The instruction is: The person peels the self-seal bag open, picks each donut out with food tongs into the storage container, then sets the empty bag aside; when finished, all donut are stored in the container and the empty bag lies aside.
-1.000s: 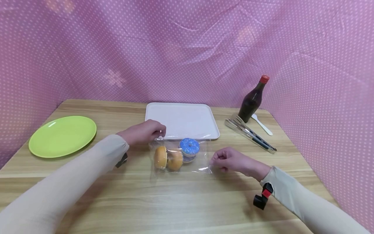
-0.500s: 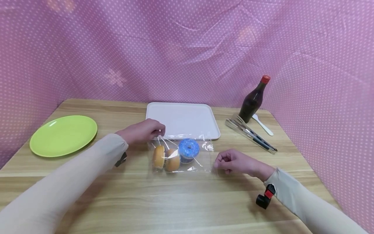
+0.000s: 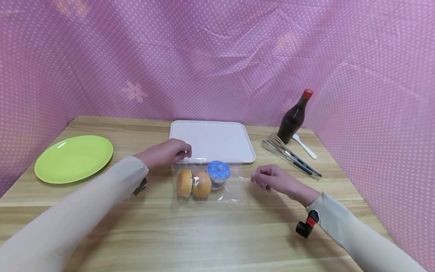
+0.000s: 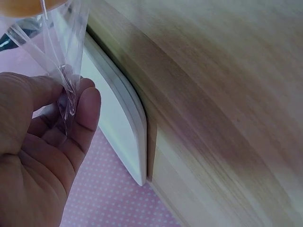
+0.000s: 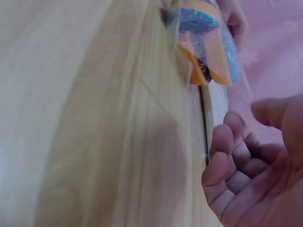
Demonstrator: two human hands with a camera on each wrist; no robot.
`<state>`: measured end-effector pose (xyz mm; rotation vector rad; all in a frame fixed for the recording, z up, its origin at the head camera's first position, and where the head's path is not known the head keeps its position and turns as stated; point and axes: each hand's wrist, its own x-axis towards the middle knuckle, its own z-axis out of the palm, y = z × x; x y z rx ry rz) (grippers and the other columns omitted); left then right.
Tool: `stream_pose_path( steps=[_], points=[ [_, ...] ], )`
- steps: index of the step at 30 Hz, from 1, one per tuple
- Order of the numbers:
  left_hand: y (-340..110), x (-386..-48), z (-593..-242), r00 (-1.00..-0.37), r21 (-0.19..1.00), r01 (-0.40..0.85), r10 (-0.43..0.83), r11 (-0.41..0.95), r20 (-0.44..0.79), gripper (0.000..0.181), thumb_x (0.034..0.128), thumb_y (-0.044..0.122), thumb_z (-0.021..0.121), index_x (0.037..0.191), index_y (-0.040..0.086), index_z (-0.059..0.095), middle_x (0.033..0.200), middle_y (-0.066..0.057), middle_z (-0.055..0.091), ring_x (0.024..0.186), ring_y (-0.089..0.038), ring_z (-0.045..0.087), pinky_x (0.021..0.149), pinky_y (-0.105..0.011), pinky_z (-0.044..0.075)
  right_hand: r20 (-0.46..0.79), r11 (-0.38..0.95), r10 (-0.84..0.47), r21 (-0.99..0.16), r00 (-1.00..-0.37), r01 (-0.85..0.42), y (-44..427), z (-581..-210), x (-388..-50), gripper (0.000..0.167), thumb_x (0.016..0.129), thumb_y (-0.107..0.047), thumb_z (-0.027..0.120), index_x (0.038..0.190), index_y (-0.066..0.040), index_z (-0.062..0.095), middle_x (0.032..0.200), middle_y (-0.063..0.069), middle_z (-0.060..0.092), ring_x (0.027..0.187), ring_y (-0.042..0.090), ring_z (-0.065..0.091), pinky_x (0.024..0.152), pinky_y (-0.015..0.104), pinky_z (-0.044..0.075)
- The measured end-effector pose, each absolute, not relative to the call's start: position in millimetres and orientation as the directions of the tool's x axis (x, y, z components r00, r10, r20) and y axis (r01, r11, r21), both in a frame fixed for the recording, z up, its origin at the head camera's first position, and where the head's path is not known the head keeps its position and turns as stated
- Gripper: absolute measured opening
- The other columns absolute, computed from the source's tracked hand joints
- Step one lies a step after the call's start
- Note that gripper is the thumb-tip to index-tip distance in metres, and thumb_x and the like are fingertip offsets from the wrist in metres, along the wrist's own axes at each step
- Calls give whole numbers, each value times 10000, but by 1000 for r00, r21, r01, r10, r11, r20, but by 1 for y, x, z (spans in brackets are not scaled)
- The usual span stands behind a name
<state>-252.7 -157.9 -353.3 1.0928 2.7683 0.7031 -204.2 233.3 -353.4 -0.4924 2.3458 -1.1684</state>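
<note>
My left hand (image 3: 167, 152) pinches the gathered end of a clear plastic bag (image 3: 234, 194); in the left wrist view the crumpled film (image 4: 68, 99) runs between thumb and fingers. Inside the bag are golden-brown buns or doughnuts (image 3: 184, 183) at the left and a blue sprinkled doughnut (image 3: 218, 171), with another item partly hidden under it. To the right of the bag, my right hand (image 3: 276, 180) hovers with loosely curled fingers. The right wrist view shows nothing between the thumb and fingertips (image 5: 218, 168) of that hand, apart from the bag.
A white tray (image 3: 212, 139) lies right behind the bag. On the left is a green plate (image 3: 74, 158). Metal tongs (image 3: 292, 158), a white plastic utensil (image 3: 306, 146) and a dark red-capped bottle (image 3: 292, 119) are at the right. A pink dotted cloth (image 3: 217, 56) surrounds the table.
My right hand has come off the bag's right edge and shifted slightly right and away from me. The bag has settled a little; my left hand keeps its hold in nearly the same place.
</note>
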Motion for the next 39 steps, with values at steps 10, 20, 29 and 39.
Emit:
stream_pose_path(
  steps=[10,20,29,39],
  points=[
    [-164,-249,-354,-783,495,563,619,662,63,153,1056,81,558,1107,65,701,948,-88,708,841,-163,595,801,-350,518,-281,438,-423,-896,-861,77,204,-361,-229,433,1099,-281,528,1174,129,644,822,-35,614,739,94,536,658,245,463],
    [-181,-241,-350,-790,548,519,613,656,14,309,1011,56,603,1314,115,612,848,-63,679,753,-148,589,718,-302,507,-258,377,-413,-922,-874,94,194,-359,-238,261,1078,-157,551,1101,94,619,776,-43,605,711,78,540,643,230,463],
    [-185,-237,-350,-820,610,444,572,656,-20,261,1002,-48,565,1230,62,628,805,-88,660,715,-148,601,677,-277,521,-228,343,-433,-936,-872,74,196,-356,-238,226,1075,-137,541,1063,74,623,814,-46,600,727,76,557,659,224,486],
    [-185,-236,-349,-839,643,399,544,653,-32,249,989,97,668,1213,-7,707,877,-53,677,825,-153,607,744,-273,523,-210,308,-450,-949,-868,70,194,-351,-236,211,1081,-126,521,922,-127,660,798,-48,594,710,82,561,621,221,459]
  ],
)
